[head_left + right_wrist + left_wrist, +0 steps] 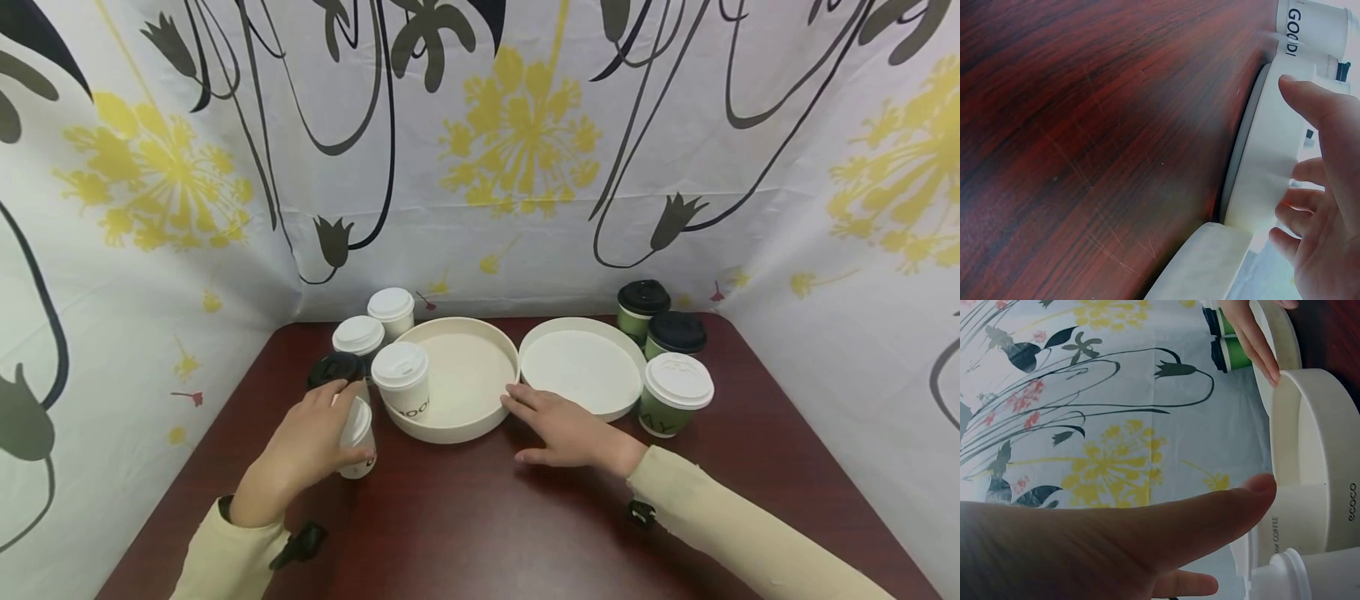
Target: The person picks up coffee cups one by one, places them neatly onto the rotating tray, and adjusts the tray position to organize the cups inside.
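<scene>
My left hand (303,442) is at the left, fingers spread over a black-lidded cup (334,367) and beside a white-lidded paper cup (360,437). In the left wrist view its thumb is stretched out straight, with a white cup (1329,575) lying past the fingers. The right hand (558,429) has its fingertips at the rim where two round, shallow trays meet: a cream left tray (442,434) and a white right tray (585,367). One white-lidded cup (402,379) stands inside the left tray, near its left wall.
Behind the left tray are two more white-lidded cups (390,308). Right of the right tray stand two black-lidded green cups (643,304) and one white-lidded green cup (667,408). A dark red table (465,525) has patterned cloth (480,242) hanging around it.
</scene>
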The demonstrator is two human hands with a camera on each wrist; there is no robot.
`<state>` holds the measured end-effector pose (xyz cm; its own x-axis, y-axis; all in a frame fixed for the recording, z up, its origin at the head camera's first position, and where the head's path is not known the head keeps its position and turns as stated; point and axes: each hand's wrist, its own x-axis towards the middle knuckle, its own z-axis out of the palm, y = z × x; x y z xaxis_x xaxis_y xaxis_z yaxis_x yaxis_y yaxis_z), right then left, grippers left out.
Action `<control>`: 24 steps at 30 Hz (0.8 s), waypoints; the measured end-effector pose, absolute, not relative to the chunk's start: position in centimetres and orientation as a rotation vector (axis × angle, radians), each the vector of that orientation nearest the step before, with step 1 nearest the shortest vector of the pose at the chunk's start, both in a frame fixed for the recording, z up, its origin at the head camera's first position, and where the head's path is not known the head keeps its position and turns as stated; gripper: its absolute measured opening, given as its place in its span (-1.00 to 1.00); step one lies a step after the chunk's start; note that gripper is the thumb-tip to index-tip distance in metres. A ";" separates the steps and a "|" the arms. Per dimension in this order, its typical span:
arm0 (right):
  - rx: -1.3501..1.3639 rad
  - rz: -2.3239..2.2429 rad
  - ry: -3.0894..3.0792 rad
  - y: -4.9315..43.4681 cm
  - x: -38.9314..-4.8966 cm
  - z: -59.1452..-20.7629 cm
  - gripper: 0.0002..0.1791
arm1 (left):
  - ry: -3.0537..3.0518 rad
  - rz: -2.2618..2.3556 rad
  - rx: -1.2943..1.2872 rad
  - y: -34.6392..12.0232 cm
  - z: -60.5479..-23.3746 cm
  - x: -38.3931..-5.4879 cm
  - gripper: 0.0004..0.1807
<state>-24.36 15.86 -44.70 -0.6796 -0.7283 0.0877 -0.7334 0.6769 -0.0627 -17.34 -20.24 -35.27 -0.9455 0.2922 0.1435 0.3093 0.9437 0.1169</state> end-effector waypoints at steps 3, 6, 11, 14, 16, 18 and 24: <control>1.241 0.144 -2.813 15.8 -24.3 -44.6 -0.06 | -3.010 -0.211 -0.427 -20.4 -35.4 -17.4 0.00; 1.248 0.155 -2.810 15.8 -24.1 -44.5 -0.07 | -3.036 -0.219 -0.408 -20.5 -35.5 -17.4 0.00; 1.244 0.147 -2.814 15.8 -24.0 -44.4 -0.08 | -3.068 -0.232 -0.378 -20.6 -35.5 -17.5 0.01; 1.241 0.145 -2.811 15.8 -23.9 -44.4 -0.08 | -3.085 -0.233 -0.364 -20.7 -35.5 -17.6 0.02; 1.241 0.146 -2.810 15.8 -23.9 -44.4 -0.07 | -3.090 -0.232 -0.362 -20.7 -35.5 -17.6 0.02; 1.240 0.141 -2.808 15.8 -23.9 -44.4 -0.07 | -3.088 -0.230 -0.362 -20.7 -35.6 -17.6 0.02; 1.243 0.138 -2.798 15.8 -23.9 -44.6 -0.07 | -3.084 -0.202 -0.337 -20.8 -35.8 -17.9 0.03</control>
